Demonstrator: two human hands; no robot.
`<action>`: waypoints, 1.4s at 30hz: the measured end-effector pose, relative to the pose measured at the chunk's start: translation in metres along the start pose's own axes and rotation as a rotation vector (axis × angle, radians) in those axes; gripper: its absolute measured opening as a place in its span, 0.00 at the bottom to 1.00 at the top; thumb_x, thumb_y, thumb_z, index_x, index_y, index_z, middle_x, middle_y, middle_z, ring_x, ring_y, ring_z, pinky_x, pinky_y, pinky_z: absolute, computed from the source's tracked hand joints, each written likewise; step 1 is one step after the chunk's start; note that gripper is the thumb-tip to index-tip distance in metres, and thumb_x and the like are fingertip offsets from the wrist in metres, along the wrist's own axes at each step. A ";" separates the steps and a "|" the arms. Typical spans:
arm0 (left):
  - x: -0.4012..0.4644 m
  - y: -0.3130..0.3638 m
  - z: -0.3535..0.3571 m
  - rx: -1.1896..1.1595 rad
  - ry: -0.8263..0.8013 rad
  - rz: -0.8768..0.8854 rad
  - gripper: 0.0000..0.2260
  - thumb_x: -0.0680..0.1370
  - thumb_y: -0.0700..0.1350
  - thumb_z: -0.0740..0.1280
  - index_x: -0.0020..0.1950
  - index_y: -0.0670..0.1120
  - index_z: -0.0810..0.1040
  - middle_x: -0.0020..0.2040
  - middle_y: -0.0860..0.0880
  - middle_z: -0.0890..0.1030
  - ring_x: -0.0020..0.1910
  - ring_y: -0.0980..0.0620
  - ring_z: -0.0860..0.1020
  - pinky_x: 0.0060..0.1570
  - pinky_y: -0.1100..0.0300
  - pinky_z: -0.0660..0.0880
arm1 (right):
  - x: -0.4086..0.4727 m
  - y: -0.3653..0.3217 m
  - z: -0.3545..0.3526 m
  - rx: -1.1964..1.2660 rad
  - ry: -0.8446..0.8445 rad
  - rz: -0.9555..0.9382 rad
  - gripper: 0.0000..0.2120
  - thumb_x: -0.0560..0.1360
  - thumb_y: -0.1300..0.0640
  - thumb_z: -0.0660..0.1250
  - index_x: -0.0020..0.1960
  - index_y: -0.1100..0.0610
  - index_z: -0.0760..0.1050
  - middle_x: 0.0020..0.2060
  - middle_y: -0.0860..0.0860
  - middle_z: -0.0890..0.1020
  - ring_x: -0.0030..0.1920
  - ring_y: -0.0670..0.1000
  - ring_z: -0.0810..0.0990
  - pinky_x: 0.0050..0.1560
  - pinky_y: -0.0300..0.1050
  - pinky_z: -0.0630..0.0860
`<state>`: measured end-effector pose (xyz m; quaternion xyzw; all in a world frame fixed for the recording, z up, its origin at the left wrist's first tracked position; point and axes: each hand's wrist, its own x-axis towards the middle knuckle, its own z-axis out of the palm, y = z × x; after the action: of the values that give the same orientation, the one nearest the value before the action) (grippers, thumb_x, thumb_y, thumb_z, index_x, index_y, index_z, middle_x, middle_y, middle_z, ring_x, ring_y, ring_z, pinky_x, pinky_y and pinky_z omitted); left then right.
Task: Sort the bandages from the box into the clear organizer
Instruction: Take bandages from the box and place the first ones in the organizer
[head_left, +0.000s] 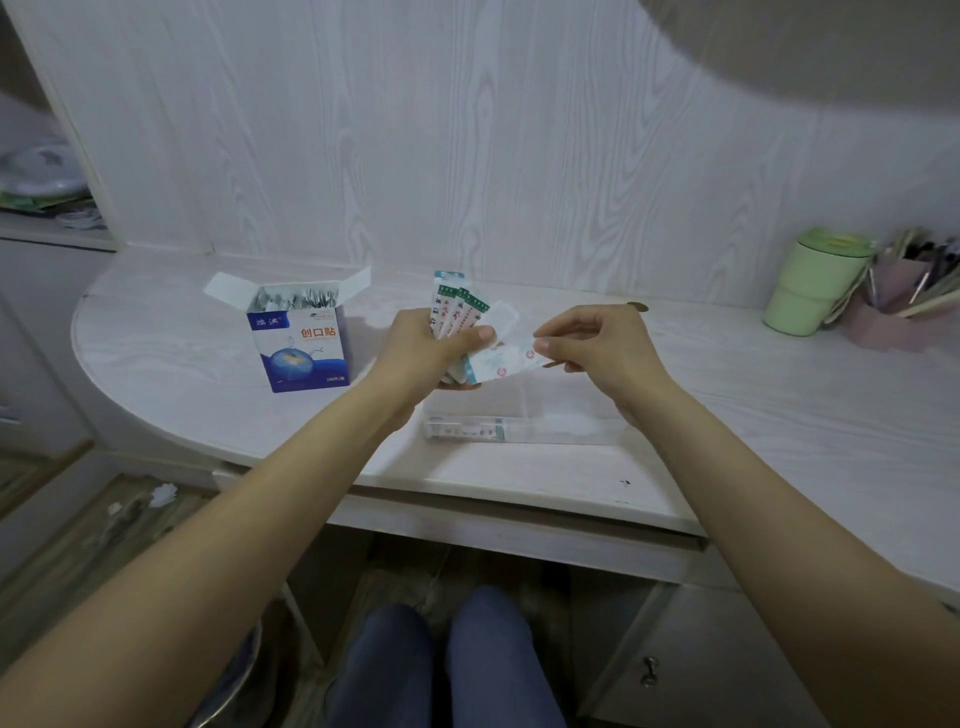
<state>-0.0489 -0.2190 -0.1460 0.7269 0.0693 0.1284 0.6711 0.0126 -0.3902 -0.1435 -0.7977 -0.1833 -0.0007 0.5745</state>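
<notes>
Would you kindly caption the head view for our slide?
Left hand fans bandages; right hand pinches one bandage above the clear organizer, open box nearby.

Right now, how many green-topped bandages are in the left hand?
3 green-topped bandages, fanned side by side above the left hand, beside other wrappers; more may be hidden behind.

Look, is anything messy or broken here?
Nothing on the desk looks broken or spilled. The only mess is the white crumpled scraps lying on the floor to the left, below the desk edge.
</notes>
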 end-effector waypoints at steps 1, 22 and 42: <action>0.001 -0.001 0.000 -0.023 0.036 0.001 0.06 0.76 0.40 0.69 0.43 0.49 0.74 0.39 0.52 0.80 0.33 0.57 0.80 0.29 0.65 0.78 | 0.001 0.003 -0.003 -0.016 0.029 0.019 0.07 0.70 0.66 0.73 0.38 0.56 0.81 0.35 0.54 0.83 0.32 0.46 0.81 0.36 0.33 0.76; 0.007 -0.015 0.022 0.080 -0.071 0.010 0.03 0.80 0.43 0.63 0.53 0.48 0.74 0.41 0.50 0.84 0.31 0.54 0.82 0.31 0.63 0.78 | -0.002 0.024 -0.034 -0.576 0.036 0.189 0.03 0.69 0.69 0.70 0.39 0.63 0.82 0.26 0.52 0.78 0.24 0.42 0.75 0.21 0.26 0.66; 0.015 -0.021 0.030 0.429 -0.170 0.096 0.07 0.81 0.45 0.58 0.58 0.50 0.71 0.49 0.47 0.82 0.28 0.51 0.80 0.26 0.65 0.73 | -0.010 0.025 -0.011 -1.106 -0.186 0.014 0.09 0.79 0.51 0.62 0.49 0.56 0.76 0.43 0.52 0.78 0.43 0.55 0.77 0.39 0.44 0.68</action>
<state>-0.0248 -0.2417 -0.1673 0.8634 0.0036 0.0809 0.4980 0.0127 -0.4099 -0.1654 -0.9781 -0.2003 -0.0225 0.0521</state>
